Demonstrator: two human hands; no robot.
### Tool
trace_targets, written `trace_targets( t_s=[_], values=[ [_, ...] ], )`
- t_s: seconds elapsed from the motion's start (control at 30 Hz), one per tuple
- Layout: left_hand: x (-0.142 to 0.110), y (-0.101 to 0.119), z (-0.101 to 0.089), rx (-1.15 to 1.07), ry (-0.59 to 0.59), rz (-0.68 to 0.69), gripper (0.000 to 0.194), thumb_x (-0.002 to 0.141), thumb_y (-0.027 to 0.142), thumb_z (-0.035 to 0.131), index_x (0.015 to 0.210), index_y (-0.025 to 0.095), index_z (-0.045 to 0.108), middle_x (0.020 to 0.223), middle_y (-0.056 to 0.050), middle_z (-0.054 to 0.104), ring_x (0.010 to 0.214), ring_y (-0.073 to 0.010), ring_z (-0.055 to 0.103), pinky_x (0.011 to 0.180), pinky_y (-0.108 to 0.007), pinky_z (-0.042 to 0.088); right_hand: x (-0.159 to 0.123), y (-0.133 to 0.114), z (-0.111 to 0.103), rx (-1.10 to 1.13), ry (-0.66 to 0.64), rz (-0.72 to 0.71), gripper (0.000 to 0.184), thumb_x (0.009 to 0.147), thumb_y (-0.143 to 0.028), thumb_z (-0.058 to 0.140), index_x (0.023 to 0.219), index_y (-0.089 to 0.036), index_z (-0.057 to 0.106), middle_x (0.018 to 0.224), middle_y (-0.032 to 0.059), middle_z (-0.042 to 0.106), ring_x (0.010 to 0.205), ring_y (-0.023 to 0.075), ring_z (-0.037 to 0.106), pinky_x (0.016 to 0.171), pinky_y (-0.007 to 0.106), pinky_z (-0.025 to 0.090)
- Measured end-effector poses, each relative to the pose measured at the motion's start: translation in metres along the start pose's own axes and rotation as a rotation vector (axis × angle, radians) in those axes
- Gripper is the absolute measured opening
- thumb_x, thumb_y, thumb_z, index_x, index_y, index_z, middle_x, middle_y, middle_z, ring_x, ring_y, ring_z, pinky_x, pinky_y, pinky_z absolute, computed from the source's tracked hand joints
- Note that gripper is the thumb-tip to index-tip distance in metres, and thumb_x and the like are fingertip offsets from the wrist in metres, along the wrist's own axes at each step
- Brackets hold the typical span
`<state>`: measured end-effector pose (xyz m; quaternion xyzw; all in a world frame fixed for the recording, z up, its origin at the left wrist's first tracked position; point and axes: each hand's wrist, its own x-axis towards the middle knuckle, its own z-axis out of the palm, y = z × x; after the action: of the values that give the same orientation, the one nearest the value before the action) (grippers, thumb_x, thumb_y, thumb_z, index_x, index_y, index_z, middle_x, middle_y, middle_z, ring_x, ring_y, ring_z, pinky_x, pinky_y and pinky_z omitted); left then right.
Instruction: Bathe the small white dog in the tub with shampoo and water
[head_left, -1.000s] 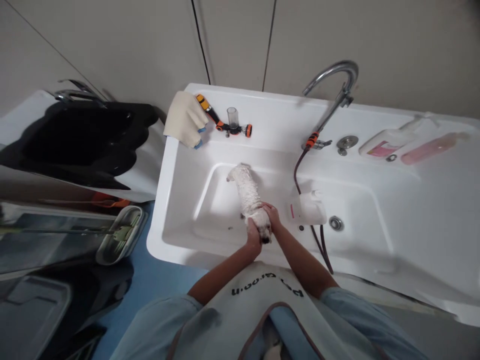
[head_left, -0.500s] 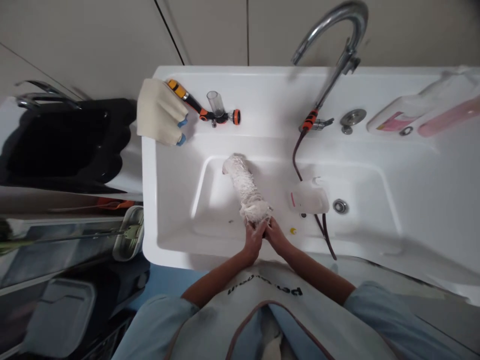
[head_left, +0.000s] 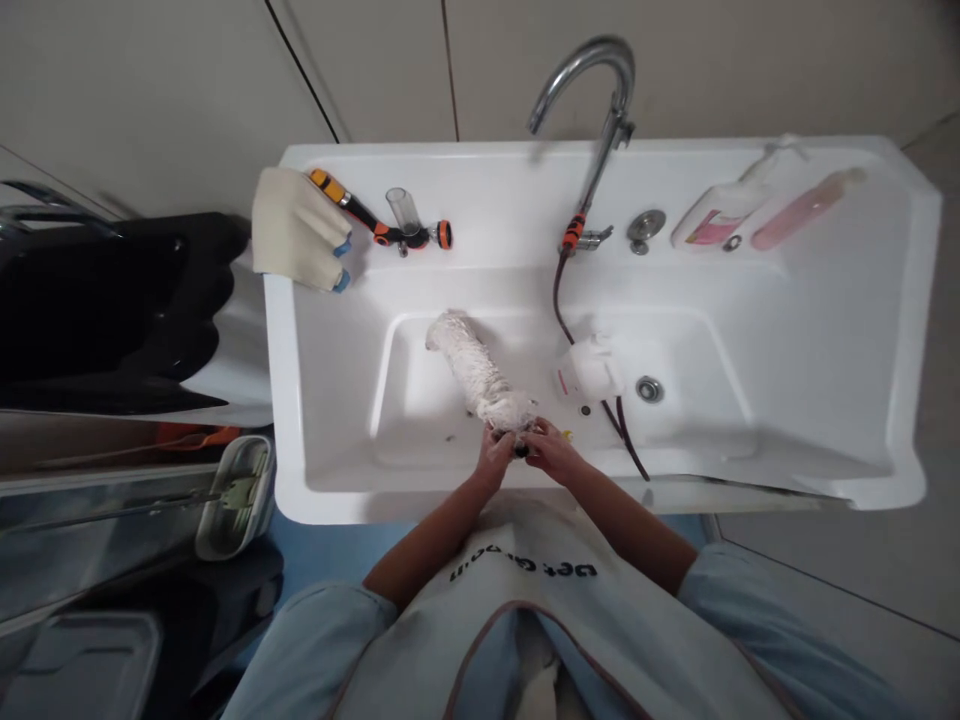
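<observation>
A small white dog (head_left: pixel 474 368) with wet, clumped fur stands in the white tub (head_left: pixel 360 470), its head toward me at the front edge. My left hand (head_left: pixel 495 452) is closed around one side of the dog's muzzle. On the other side of its face, my right hand (head_left: pixel 551 448) is closed against the cheek. The dark nose shows between my two hands; my fingertips are partly hidden in the fur. To the right of the dog stands a translucent plastic jug (head_left: pixel 592 368), and a small yellow thing (head_left: pixel 568 436) lies just beyond my right hand.
On the back ledge rest an orange and black spray nozzle (head_left: pixel 409 236), a cream towel (head_left: pixel 292 225), a pump bottle (head_left: pixel 720 210) and a pink bottle (head_left: pixel 806 210). A chrome faucet (head_left: pixel 600 130) feeds a dark hose (head_left: pixel 559 290) running past the drain (head_left: pixel 649 389). A black basin (head_left: pixel 112 310) stands left.
The view has shifted, showing more of the tub's right end. The dog's head has lifted, so its nose now shows, and my hands have moved slightly apart around its face.
</observation>
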<state>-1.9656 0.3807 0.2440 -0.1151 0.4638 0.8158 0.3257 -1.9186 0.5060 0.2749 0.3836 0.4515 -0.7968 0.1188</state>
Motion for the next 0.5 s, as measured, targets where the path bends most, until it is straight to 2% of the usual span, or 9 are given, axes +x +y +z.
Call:
trace_targets(
  t_s=[0.13, 0.23, 0.37, 0.5],
  values=[
    [-0.002, -0.002, -0.003, -0.021, 0.0, 0.014, 0.061, 0.058, 0.025, 0.086, 0.116, 0.021, 0.066, 0.105, -0.006, 0.078, 0.096, -0.0234, 0.075, 0.092, -0.039, 0.059, -0.001, 0.01, 0.003, 0.032, 0.079, 0.004, 0.051, 0.052, -0.025, 0.083, 0.099, -0.027, 0.062, 0.063, -0.0091, 0.062, 0.053, 0.0105, 0.051, 0.051, 0.021, 0.037],
    [-0.004, -0.005, -0.009, -0.014, -0.023, 0.041, 0.061, 0.058, 0.023, 0.083, 0.116, 0.02, 0.066, 0.105, -0.007, 0.078, 0.098, -0.0242, 0.075, 0.092, -0.039, 0.058, -0.003, 0.016, 0.008, 0.065, 0.155, 0.026, 0.046, 0.051, -0.025, 0.081, 0.091, -0.028, 0.058, 0.059, -0.01, 0.059, 0.052, 0.0112, 0.05, 0.05, 0.022, 0.036],
    [-0.008, -0.007, -0.017, -0.013, -0.02, 0.04, 0.057, 0.057, 0.022, 0.082, 0.112, 0.02, 0.066, 0.104, -0.006, 0.078, 0.094, -0.0217, 0.074, 0.087, -0.035, 0.058, -0.003, 0.024, 0.012, 0.084, 0.05, 0.026, 0.033, 0.049, -0.019, 0.074, 0.076, -0.025, 0.057, 0.057, -0.0097, 0.056, 0.052, 0.009, 0.047, 0.051, 0.022, 0.036],
    [-0.013, -0.004, -0.018, -0.058, -0.022, 0.01, 0.056, 0.057, 0.021, 0.079, 0.11, 0.022, 0.066, 0.098, -0.003, 0.077, 0.089, -0.0205, 0.073, 0.08, -0.032, 0.057, -0.002, 0.03, 0.013, 0.071, 0.097, 0.01, 0.033, 0.051, -0.023, 0.077, 0.077, -0.025, 0.057, 0.06, -0.0088, 0.057, 0.055, 0.0111, 0.052, 0.053, 0.023, 0.039]
  ],
)
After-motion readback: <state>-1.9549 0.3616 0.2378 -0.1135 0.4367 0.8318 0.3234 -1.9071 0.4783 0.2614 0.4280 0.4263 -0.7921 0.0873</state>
